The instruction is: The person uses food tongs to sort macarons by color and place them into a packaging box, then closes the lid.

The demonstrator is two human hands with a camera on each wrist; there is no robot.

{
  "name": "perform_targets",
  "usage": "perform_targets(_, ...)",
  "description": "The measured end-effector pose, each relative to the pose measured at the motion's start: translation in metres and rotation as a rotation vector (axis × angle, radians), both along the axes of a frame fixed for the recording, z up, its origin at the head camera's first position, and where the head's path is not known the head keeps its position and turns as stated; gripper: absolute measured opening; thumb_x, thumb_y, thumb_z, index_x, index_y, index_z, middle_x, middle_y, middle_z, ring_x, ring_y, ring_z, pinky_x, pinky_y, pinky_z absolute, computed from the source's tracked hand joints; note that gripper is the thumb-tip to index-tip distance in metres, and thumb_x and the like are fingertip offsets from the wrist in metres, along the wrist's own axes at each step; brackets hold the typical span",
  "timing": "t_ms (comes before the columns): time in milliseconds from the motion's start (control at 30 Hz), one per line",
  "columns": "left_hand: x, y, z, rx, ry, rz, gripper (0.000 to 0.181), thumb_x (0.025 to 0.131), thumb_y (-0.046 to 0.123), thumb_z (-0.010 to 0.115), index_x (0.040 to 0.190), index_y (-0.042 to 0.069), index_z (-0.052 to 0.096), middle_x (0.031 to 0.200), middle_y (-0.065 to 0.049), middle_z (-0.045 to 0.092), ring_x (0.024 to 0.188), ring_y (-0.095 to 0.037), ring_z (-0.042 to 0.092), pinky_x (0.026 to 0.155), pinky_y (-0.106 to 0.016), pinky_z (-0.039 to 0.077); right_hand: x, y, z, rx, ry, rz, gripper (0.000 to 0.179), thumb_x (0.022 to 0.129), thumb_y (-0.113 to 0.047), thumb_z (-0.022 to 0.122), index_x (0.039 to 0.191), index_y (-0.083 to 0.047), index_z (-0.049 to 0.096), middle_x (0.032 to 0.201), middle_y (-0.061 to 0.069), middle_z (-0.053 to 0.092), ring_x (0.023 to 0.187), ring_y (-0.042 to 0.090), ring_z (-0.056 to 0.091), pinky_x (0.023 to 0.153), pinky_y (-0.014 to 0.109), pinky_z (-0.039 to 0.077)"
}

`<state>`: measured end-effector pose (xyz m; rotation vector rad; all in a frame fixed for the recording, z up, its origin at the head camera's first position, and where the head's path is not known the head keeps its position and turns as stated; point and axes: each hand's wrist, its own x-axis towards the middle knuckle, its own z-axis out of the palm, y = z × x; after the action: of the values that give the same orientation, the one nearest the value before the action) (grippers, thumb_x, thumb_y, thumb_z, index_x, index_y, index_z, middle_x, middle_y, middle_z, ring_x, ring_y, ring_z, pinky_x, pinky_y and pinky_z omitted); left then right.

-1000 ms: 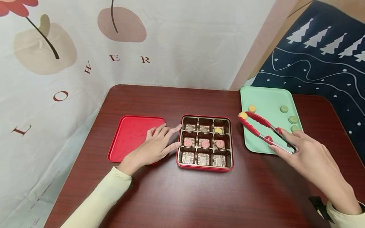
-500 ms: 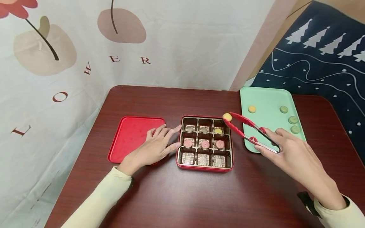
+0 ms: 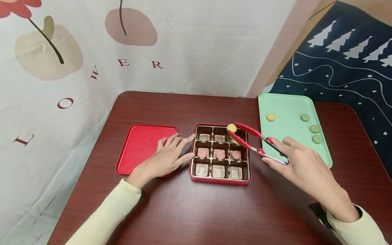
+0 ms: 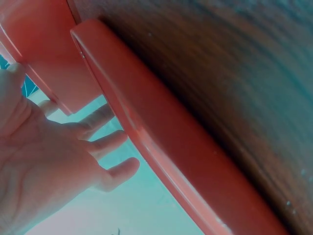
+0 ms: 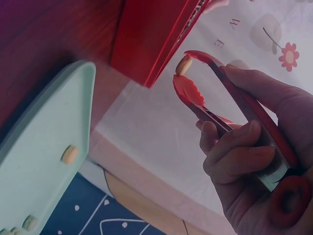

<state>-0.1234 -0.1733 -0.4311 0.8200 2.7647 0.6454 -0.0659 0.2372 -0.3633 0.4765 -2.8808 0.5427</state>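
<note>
Head view: the right hand (image 3: 306, 170) grips the tongs (image 3: 245, 144); their tips clamp a yellow macaron (image 3: 231, 128) over the back row of the box (image 3: 218, 181), between both hands. The left hand (image 3: 166, 156), fingers extended, touches the box's left edge. The tongs partly cover a second yellow piece (image 3: 234, 141).

Left wrist view: the box is cut off.

Right wrist view: the box interior is mostly hidden.

The lifted yellow cookie (image 3: 231, 128) has been carried leftward by the tongs (image 3: 244, 143), from the left edge of the tray (image 3: 286, 105) to above the back row of the box (image 3: 219, 181). The right hand (image 3: 301, 166) has been brought nearer the box. The boxed yellow cookie (image 3: 233, 141) has been partly covered by the tongs; the tray's near right corner has been uncovered.
</note>
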Motion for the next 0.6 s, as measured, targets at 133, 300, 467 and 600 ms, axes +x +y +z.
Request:
perform_targets(133,-0.001,0.000,0.001,-0.013,-0.012,0.004,0.070,0.113,0.051,0.054,0.174,0.024,0.031,0.151,-0.016,0.053,0.156,-0.049,0.028,0.117,-0.070,0.018,-0.001,-0.005,0.001,-0.001,-0.038,0.004,0.072,0.082,-0.033,0.099,0.141,-0.001,0.073,0.084,-0.003,0.045,0.059,0.013,0.034,0.045,0.028,0.030)
perform_targets(300,-0.001,0.000,0.001,-0.017,-0.011,-0.002,0.070,0.113,0.051,0.054,0.173,0.024,0.031,0.151,-0.017,0.053,0.156,-0.050,0.027,0.117,-0.069,0.018,-0.003,-0.008,0.001,0.004,-0.050,0.032,0.072,0.083,-0.033,0.098,0.142,-0.001,0.072,0.085,-0.003,0.046,0.058,0.012,0.035,0.045,0.028,0.031)
perform_targets(467,0.000,0.001,0.003,-0.007,0.000,-0.012,0.070,0.113,0.049,0.056,0.172,0.021,0.033,0.150,-0.018,0.053,0.155,-0.053,0.028,0.117,-0.071,0.019,-0.006,-0.011,0.000,0.022,-0.022,0.079,0.070,0.083,-0.030,0.098,0.140,0.000,0.073,0.087,-0.003,0.049,0.057,0.010,0.035,0.045,0.027,0.032)
perform_targets(600,0.000,0.000,0.002,-0.008,0.002,-0.010,0.069,0.113,0.048,0.056,0.172,0.020,0.033,0.150,-0.018,0.053,0.156,-0.053,0.028,0.117,-0.071,0.019,-0.010,-0.014,-0.001,0.040,-0.025,0.104,0.069,0.084,-0.032,0.096,0.140,0.001,0.073,0.090,-0.001,0.052,0.058,0.010,0.037,0.046,0.028,0.032)
